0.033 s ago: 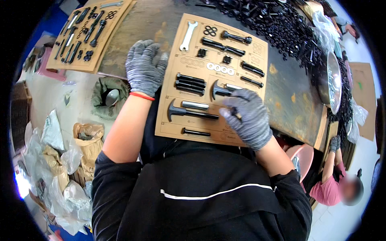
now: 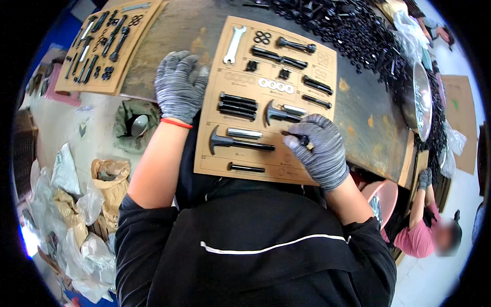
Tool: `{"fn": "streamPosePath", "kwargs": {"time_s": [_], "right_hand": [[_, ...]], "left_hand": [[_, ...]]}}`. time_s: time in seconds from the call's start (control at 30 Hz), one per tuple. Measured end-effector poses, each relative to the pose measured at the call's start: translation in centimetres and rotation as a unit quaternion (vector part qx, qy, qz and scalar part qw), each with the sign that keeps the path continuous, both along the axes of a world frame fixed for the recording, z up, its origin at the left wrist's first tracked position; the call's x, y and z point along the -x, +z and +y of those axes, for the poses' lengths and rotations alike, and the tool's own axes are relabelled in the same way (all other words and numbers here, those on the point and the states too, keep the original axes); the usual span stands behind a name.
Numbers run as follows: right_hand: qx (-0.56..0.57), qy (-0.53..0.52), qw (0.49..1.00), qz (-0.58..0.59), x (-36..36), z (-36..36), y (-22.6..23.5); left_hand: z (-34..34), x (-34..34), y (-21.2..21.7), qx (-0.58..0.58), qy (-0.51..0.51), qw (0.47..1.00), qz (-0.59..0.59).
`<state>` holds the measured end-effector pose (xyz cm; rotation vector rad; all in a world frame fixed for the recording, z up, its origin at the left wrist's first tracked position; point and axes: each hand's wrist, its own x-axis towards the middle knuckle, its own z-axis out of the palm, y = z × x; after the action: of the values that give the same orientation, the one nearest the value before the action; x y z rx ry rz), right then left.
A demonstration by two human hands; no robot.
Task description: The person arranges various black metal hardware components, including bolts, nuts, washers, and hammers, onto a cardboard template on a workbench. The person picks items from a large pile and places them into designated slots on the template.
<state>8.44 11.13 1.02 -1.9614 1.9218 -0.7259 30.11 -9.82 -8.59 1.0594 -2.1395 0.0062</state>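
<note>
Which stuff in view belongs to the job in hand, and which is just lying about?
Likely the job:
right hand, holding something small and dark
left hand, by the near board's left edge
near board
its wrench, white rings, hooked black part

Apparently just about:
upper-left board
black hardware heap, possibly stock
pink basin
brown paper bag

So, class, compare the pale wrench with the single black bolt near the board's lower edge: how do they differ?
The wrench is pale and silvery, whereas the bolt is black. The wrench widens at both ends; the bolt has a head at its left end only. The wrench points up the picture, while the bolt lies nearly crosswise. Both lie on the brown board.
</note>
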Motion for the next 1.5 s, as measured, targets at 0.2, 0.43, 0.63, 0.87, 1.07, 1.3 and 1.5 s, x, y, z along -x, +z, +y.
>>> {"fn": "streamPosePath", "kwargs": {"time_s": [0.2,0.43,0.63,0.87,1.07,1.3,1.5], "right_hand": [[0.031,-0.037,0.999,-0.024,3.0,4.3,-4.9],[0.005,-0.075,0.997,0.032,3.9,6.3,-5.6],[0.071,-0.053,0.995,0.041,6.9,5.3,-4.9],[-0.036,-0.414,0.900,0.136,21.3,-5.6,-6.0],[-0.083,-0.510,0.845,0.135,22.1,-13.9,-7.6],[0.059,-0.365,0.914,0.166,26.0,-8.1,-11.0],[-0.041,-0.233,0.956,0.172,25.9,-1.8,-7.9]], "left_hand": [[-0.3,0.2,-0.3,-0.011,-0.006,1.000,-0.004],[-0.4,0.2,-0.6,0.009,-0.001,1.000,-0.018],[-0.1,0.4,-0.3,-0.010,-0.001,1.000,-0.017],[-0.5,0.6,-1.1,-0.030,-0.006,0.998,-0.056],[-0.2,0.6,-0.4,-0.029,-0.001,0.999,-0.040],[-1.1,0.8,-0.6,-0.169,0.006,0.984,0.051],[-2.2,8.0,4.5,-0.294,-0.138,0.923,0.208]]}}
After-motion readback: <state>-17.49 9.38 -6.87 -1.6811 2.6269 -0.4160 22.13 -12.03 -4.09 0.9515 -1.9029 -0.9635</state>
